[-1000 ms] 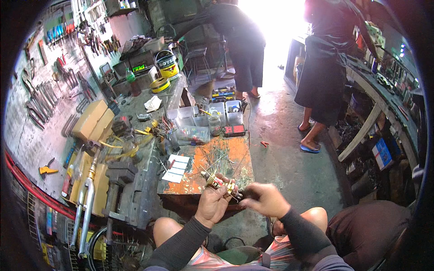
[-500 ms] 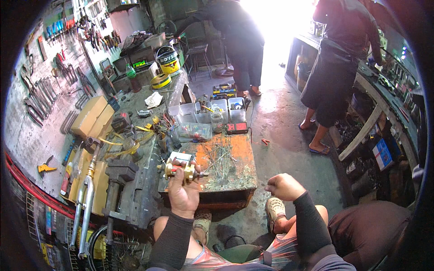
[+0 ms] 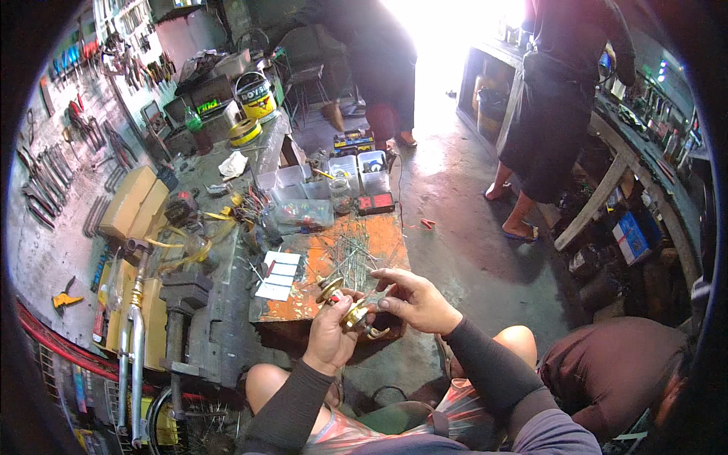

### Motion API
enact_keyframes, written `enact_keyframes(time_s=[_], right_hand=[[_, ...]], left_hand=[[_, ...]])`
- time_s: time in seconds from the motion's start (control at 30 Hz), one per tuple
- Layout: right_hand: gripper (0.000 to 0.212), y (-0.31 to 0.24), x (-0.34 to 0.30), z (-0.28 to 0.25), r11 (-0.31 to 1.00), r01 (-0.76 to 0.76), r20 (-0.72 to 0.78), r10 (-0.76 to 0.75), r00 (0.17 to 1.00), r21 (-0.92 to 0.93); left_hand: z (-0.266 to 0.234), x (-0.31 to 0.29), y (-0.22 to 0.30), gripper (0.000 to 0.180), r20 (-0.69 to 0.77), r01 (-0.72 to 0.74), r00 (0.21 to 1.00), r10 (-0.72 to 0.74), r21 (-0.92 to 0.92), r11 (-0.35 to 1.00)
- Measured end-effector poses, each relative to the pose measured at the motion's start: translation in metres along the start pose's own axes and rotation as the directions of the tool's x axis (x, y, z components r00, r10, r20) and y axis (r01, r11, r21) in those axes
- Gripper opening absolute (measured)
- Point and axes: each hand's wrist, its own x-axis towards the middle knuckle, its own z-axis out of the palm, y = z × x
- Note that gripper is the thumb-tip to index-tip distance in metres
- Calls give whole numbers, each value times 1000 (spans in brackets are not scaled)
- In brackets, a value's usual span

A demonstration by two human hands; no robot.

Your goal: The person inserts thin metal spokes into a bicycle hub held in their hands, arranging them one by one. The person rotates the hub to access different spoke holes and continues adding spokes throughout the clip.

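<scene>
In my left hand is a gold-coloured wheel hub with round flanges and a bit of red on its middle. My fingers and thumb wrap round it, hiding part of its body. Close by on the right is my right hand, its thumb and index finger apart beside the hub; whether a fingertip touches it I cannot make out. Beyond the hands, a loose pile of thin metal spokes lies on the worn orange box-like table. A white sheet or card rests at its left.
Left of me is a workbench with a bench vise and a silver bicycle fork. Clear plastic bins and a red case stand beyond the spokes. Two people stand farther off; a dark-clothed person is close at my right.
My right hand has moved left and up to the hub, and its fingers have spread. My left hand has shifted slightly right and tilted the hub. The white card now shows fully.
</scene>
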Motion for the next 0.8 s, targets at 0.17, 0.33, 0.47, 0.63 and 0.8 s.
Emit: enact_keyframes(time_s=[0.17,0.33,0.47,0.63,0.8], right_hand=[[14,-1,-16,-10,996,-83,-116,87,989,40],[15,-15,-28,-7,916,248,-33,-272,962,-316],[14,-20,-30,-3,960,96,-93,-124,988,-264],[14,-14,-20,6,958,35,-253,-110,961,-285],[11,-25,-35,3,941,203,-192,-260,946,-271]], left_hand=[[13,0,-15,36,-14,185,983,-185,104,977],[20,-2,-26,30,-132,376,922,-364,80,923],[8,4,-41,25,-152,366,925,-348,107,925],[18,7,-43,17,-230,262,936,-265,-45,964],[35,-7,-39,19,-205,79,976,-70,35,996]])
